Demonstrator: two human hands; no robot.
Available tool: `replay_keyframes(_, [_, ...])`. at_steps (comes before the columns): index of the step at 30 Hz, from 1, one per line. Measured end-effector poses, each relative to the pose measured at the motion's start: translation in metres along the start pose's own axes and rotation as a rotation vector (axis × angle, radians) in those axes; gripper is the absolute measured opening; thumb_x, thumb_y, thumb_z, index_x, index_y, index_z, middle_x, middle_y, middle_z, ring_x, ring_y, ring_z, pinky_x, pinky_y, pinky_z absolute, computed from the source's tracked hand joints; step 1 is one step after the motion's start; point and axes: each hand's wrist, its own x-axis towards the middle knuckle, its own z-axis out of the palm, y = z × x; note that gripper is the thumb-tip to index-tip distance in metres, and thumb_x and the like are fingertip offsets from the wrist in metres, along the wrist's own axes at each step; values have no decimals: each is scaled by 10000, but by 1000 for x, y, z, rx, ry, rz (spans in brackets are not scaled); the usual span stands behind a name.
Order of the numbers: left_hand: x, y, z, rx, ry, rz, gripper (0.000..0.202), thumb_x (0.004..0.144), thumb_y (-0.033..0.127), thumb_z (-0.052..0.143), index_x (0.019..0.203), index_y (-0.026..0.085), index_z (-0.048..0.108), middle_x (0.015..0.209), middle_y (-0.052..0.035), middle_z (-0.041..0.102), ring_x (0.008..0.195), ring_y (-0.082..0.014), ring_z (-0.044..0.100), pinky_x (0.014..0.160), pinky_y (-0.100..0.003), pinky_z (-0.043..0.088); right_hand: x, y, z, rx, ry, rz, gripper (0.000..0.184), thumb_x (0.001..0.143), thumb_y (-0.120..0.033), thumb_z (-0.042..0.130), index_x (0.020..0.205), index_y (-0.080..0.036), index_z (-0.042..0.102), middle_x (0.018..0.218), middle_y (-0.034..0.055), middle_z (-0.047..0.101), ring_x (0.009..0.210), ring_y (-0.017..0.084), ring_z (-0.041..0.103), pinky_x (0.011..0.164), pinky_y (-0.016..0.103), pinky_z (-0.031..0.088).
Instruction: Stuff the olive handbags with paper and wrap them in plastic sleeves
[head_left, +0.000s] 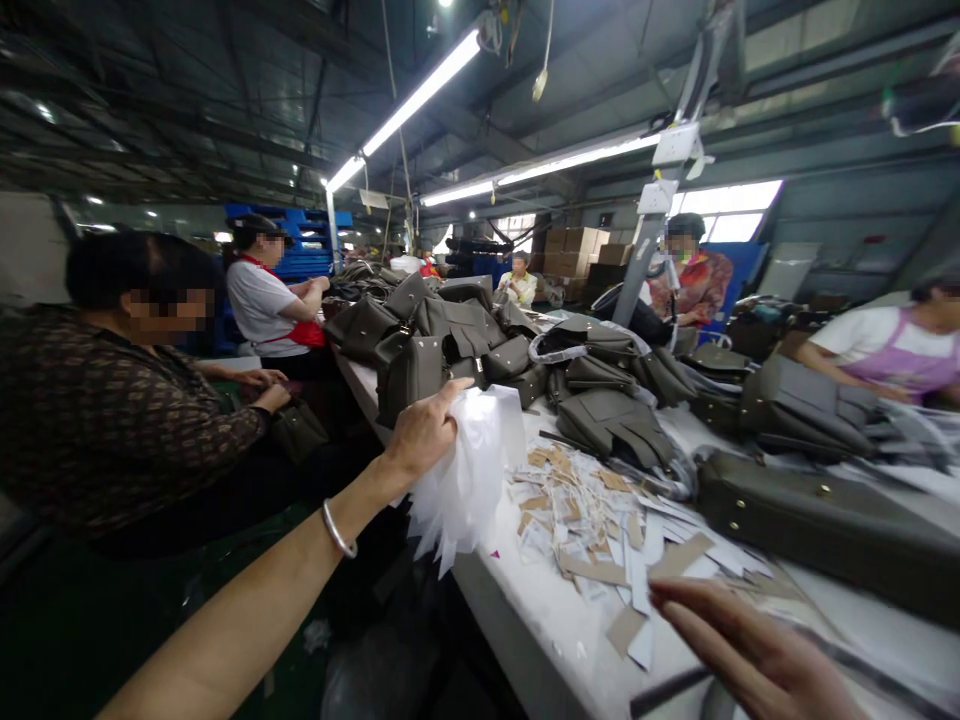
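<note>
My left hand (426, 432) is closed on a bunch of thin white plastic sheets (469, 480), which hang down over the table's near edge. A silver bangle circles that wrist. At the lower right, my right hand (757, 645) has its fingers stretched out side by side and holds nothing that I can see. Close to its fingertips lies a pile of cardboard and paper scraps (592, 540). Beyond the left hand, dark olive handbags (411, 378) are heaped on the white table (525, 610).
A large olive bag (817, 520) lies on the right side of the table. A metal post (637, 255) rises behind the heap. At left, a seated person (142, 400) handles a dark bag. Other people stand or sit around the table, and cartons (574, 262) are stacked farther back.
</note>
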Motion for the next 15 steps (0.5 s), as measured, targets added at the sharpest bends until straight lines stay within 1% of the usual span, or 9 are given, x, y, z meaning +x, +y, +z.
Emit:
replay_keyframes(1, [-1,8,0,-21,-4,33,621,814,56,494,1363,346,500,1290,30,662,1100,-201,663,945,-278,484,4,-18,14,104,-35,12,456,757,-665,650,1036,-324,768,1182,117,716,1110,349,642,986,444,497])
replay_keyframes(3, [-3,24,0,-67,-4,94,588,820,72,501,1342,342,527,1277,38,670,1092,-197,666,945,-268,488,15,-50,43,279,-34,-21,519,760,-639,659,1136,-288,729,1224,115,693,1085,342,642,948,468,514])
replay_keyframes(4, [-3,30,0,-88,-3,119,567,823,82,508,1328,338,543,1260,39,680,1074,-197,673,936,-265,492,21,-62,56,331,-12,-48,534,751,-594,693,1178,-274,707,1254,114,675,1098,334,632,944,461,513])
replay_keyframes(6, [-3,41,-2,-116,2,147,536,825,96,519,1306,327,565,1218,33,700,1025,-200,689,912,-266,501,33,-79,76,406,28,-62,583,718,-525,746,1224,-245,674,1273,117,657,1140,329,607,921,443,516])
replay_keyframes(7, [-3,46,-2,-122,2,151,527,826,102,524,1302,324,569,1204,31,706,1003,-202,695,902,-267,503,37,-83,83,450,18,-72,585,715,-506,756,1224,-232,669,1261,116,661,1150,325,599,905,428,518])
replay_keyframes(9, [-2,52,-3,-131,1,160,515,829,111,532,1296,322,575,1195,29,709,989,-201,697,894,-263,503,40,-85,91,568,-76,-96,531,733,-506,749,1169,-209,686,1165,101,700,1106,305,619,869,396,517])
replay_keyframes(12, [0,55,-1,-150,4,180,512,836,112,530,1299,326,573,1220,34,699,1039,-199,683,914,-255,494,35,-80,96,707,-233,-72,424,744,-541,748,977,-187,723,884,45,728,853,232,660,767,335,498])
replay_keyframes(14, [0,55,2,-152,5,185,526,836,103,527,1308,333,566,1232,37,693,1068,-199,674,927,-255,488,30,-73,96,721,-263,-5,420,708,-567,777,846,-175,720,718,13,681,684,178,609,676,302,466])
replay_keyframes(15, [0,54,4,-148,3,185,533,836,99,526,1311,337,563,1236,40,691,1073,-198,673,930,-255,487,27,-70,95,717,-266,19,426,697,-578,784,798,-170,714,671,6,657,638,160,577,646,293,448])
